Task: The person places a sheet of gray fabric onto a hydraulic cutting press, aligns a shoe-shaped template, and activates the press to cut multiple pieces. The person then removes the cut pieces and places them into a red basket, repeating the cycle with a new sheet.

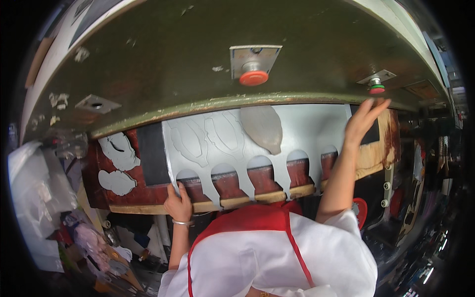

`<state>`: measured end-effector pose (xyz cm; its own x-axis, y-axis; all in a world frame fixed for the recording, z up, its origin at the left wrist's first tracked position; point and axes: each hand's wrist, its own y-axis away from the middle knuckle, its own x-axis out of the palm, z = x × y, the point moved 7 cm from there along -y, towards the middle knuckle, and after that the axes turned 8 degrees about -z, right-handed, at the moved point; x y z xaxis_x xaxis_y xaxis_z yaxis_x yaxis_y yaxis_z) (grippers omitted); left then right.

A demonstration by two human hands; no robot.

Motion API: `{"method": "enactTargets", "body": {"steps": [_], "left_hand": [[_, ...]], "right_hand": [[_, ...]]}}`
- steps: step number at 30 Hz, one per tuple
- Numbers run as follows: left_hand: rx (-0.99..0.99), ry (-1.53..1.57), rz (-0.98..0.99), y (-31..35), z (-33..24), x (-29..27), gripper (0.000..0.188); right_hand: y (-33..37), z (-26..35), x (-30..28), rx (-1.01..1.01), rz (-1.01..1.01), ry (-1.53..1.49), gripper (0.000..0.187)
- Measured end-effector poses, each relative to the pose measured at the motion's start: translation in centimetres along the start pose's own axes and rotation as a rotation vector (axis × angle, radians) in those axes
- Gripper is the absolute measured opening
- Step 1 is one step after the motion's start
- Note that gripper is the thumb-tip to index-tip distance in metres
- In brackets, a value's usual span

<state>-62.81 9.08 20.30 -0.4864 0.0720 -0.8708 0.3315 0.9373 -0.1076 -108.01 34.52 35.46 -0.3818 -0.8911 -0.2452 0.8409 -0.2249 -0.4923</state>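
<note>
Grey sheet material (297,126), with shoe-sole shapes already cut out along its near edge, lies flat on the red cutting bed (148,190) under the olive-green press head (198,59). The left hand (177,202) pinches the sheet's near left corner between thumb and fingers. The right hand (363,121) is open, fingers spread, flat at the sheet's far right edge, just below a small red-and-green button (376,89).
</note>
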Motion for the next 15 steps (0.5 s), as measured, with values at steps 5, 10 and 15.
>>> {"method": "enactTargets", "body": {"steps": [5,10,15], "left_hand": [[-0.037,0.03,-0.046,-6.5,-2.4,1.8,0.027],[0.008,0.12,-0.074,-11.0,-4.0,2.5,0.029],[0.006,0.199,-0.1,-10.8,-3.8,2.5,0.031]], "right_hand": [[-4.2,-1.2,3.3,-0.201,-0.018,0.109,0.084],[-1.9,-3.8,3.4,-0.237,-0.023,0.047,0.087],[-0.6,-8.3,0.1,-0.353,0.045,0.524,0.081]]}}
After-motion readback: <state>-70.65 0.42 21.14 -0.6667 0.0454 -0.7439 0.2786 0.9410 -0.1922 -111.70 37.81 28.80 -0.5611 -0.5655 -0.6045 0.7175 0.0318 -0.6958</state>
